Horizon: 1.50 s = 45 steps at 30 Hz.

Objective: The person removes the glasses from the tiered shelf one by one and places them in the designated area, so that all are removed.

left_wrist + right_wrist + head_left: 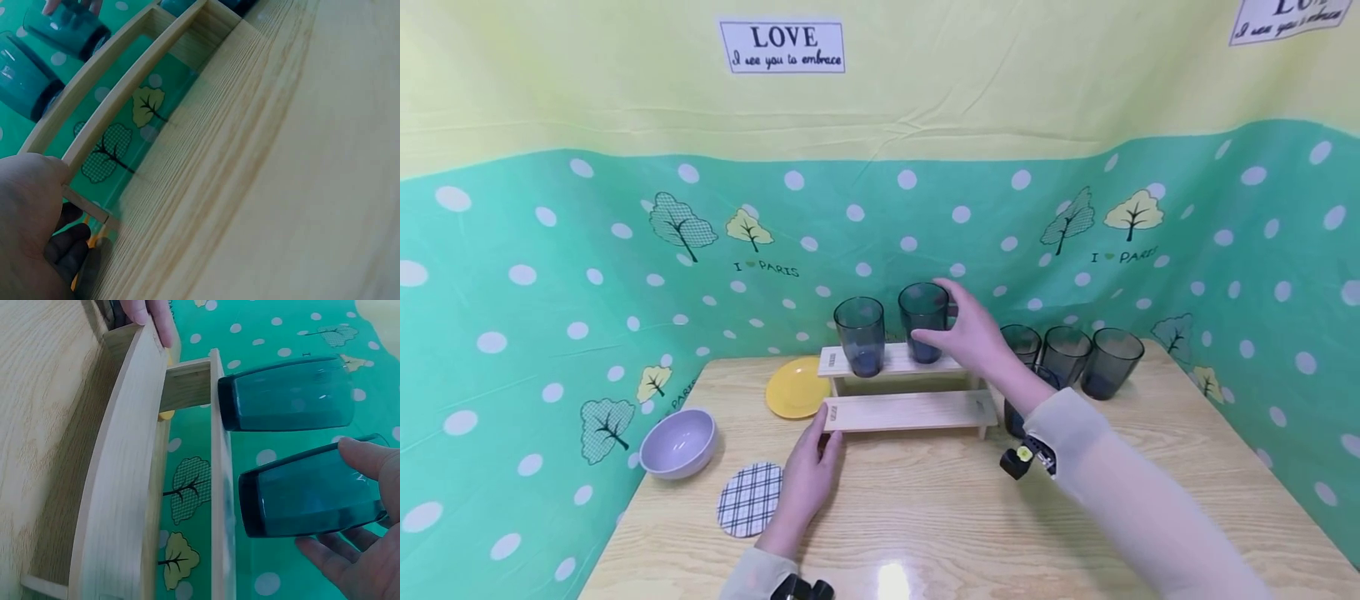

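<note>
A two-step wooden rack stands on the table. My left hand grips the left end of its lower step, with the other fingers bent below the board in the left wrist view. My right hand holds a dark tinted drinking glass, thumb on one side and fingers on the other. That glass is upright over the upper step, and a narrow gap shows between its base and the board in the right wrist view. Beside it, to the left, another tinted glass stands on the upper step.
Several more tinted glasses stand at the right, partly hidden by my right forearm. Left of the rack are a yellow plate, a purple bowl and a checked round coaster. A green dotted cloth hangs behind the table.
</note>
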Motion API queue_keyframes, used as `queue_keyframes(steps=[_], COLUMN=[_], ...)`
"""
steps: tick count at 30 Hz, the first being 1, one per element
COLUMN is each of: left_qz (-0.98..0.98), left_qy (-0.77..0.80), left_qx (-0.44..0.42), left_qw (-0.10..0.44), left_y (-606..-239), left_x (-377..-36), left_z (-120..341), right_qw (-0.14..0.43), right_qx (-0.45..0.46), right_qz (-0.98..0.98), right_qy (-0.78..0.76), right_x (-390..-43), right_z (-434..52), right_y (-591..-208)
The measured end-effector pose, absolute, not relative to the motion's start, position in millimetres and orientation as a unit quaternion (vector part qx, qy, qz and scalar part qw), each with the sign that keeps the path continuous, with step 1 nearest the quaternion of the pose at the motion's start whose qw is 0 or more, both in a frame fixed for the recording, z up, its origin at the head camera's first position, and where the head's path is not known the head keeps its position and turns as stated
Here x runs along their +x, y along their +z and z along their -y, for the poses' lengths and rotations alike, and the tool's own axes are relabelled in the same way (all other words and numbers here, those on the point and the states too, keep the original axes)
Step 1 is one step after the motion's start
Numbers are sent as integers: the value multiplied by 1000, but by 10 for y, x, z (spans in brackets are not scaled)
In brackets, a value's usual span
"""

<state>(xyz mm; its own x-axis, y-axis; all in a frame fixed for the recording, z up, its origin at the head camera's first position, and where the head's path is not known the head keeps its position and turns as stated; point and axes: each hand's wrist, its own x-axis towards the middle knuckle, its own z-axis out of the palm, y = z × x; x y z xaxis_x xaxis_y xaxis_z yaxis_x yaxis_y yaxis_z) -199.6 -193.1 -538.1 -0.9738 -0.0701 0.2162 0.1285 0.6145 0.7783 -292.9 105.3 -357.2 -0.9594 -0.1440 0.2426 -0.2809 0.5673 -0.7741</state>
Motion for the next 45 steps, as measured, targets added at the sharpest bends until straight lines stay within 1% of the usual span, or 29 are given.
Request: queue_keyframes(steps=[14, 27, 45], left_qz=[890, 893, 891], left_qy=[-441, -437, -441], left_qx=[-21, -15, -12], left_qw=[115, 108, 107], left_y=[-5410, -5384, -5401], left_x=[-2004, -2008, -2009], left_z=[1951, 1947, 1949], right_qw=[81, 58, 61], right_qx=[130, 123, 135], right_qz=[881, 886, 872], right_qy=[448, 443, 467], right_x=[-2580, -2182, -1734], right_z=[-1299, -1562, -1822], right_y=[-3400, -3303, -3296])
